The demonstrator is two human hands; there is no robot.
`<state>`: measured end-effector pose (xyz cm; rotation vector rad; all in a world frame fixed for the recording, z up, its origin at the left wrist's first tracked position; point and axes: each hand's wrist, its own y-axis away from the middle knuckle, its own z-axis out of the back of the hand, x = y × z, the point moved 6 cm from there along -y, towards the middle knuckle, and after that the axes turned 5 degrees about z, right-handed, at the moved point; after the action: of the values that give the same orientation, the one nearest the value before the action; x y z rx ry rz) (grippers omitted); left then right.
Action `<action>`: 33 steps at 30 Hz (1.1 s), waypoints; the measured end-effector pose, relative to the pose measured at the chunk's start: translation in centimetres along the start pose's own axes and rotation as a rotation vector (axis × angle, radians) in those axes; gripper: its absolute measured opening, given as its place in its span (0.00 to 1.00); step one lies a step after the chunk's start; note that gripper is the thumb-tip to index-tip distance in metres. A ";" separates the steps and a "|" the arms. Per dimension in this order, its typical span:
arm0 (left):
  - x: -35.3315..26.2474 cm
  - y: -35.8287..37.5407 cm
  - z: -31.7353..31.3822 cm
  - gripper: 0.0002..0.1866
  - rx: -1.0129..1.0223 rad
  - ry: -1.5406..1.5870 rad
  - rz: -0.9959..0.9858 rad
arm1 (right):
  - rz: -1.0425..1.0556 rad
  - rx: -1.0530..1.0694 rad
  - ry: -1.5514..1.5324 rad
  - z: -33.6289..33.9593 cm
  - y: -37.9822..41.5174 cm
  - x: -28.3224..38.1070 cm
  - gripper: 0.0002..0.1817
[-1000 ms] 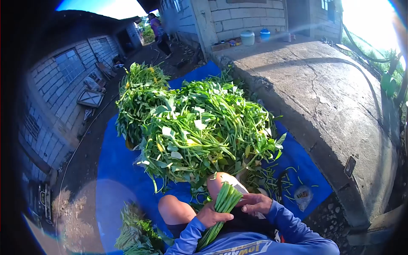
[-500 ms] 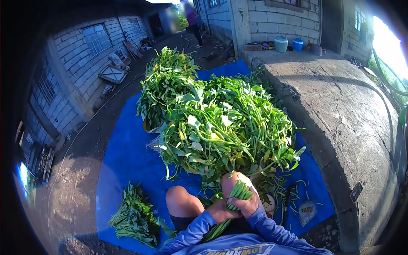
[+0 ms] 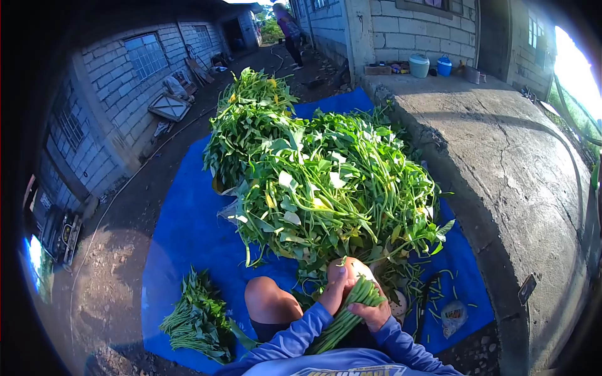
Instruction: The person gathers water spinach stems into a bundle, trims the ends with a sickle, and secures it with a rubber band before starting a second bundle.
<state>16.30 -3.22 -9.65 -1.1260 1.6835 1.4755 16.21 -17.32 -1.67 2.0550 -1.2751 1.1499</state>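
Observation:
My right hand (image 3: 376,312) is closed around a bundle of long green stems (image 3: 360,299), its thumb across them. The cut ends point up and away from me, and the lower part runs down into my lap. Against the bundle's left side is my left hand (image 3: 334,292), thumb stretched upward, beside my right knee; its other fingers are partly hidden. A large heap of leafy green stems (image 3: 326,188) lies in front of my knees on a blue tarp (image 3: 182,219). A second leafy bundle (image 3: 199,319) rests on the tarp at my left.
Right of my knee lie a dark, slender curved tool (image 3: 426,294), short stem cuttings and a clear plastic bag (image 3: 453,316). A raised concrete ledge (image 3: 495,163) borders the tarp on the right, with a pale bucket (image 3: 419,66) and a blue container (image 3: 444,66). A person (image 3: 290,34) stands far back.
My left hand has come off its grip round the bundle and moved up along its left side. The bundle's top has shifted slightly right and down, still in my right hand.

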 end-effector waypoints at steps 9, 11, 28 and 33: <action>-0.5 1.9 -0.8 0.30 -0.210 0.393 0.114 | -0.100 -0.109 0.234 2.9 1.8 -0.4 0.36; -0.6 1.8 -1.7 0.21 -0.013 0.832 0.131 | -0.131 -0.146 0.236 3.6 2.5 -1.1 0.37; 0.6 0.5 -3.5 0.25 -0.181 -0.471 -0.058 | -0.230 -0.300 -0.932 17.5 8.2 -8.6 0.25; -0.3 0.5 -3.7 0.33 -0.182 -0.266 0.071 | -0.168 0.230 -0.894 11.9 7.6 -1.0 0.52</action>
<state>16.32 -6.82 -8.47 -0.9212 1.4424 1.7664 14.14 -29.03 -9.31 2.9388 -1.3105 0.2710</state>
